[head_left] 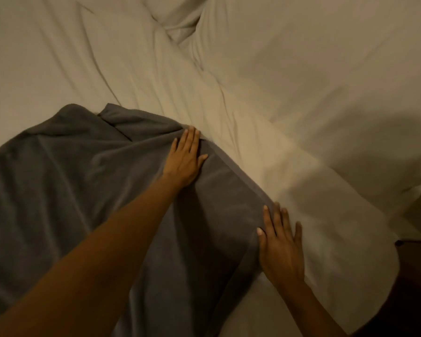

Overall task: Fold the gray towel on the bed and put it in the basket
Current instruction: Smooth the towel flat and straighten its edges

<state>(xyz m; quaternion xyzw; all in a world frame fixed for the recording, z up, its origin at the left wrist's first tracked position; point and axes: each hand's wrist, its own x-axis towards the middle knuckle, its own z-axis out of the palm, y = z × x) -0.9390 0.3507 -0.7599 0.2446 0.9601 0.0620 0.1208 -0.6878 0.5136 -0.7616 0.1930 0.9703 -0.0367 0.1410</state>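
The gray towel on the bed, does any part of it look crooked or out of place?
Yes. The gray towel is wrinkled, and its far corner is bunched and folded over. Both hands, left and right, rest flat along its right edge.

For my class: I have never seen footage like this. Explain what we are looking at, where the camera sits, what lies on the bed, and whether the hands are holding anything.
There is no machine here. A person wears one camera on the head, and it looks forward and down, so you see their own two bare arms reaching away from you. Below them is a bed with a pale, wrinkled sheet. On it lies a gray towel, spread out and still rumpled along its far edge. The left hand lies flat on the towel near its far corner. The right hand lies flat at the towel's near edge, partly on the sheet. Neither hand grips anything; both have straight fingers pressing down. No basket is in view.
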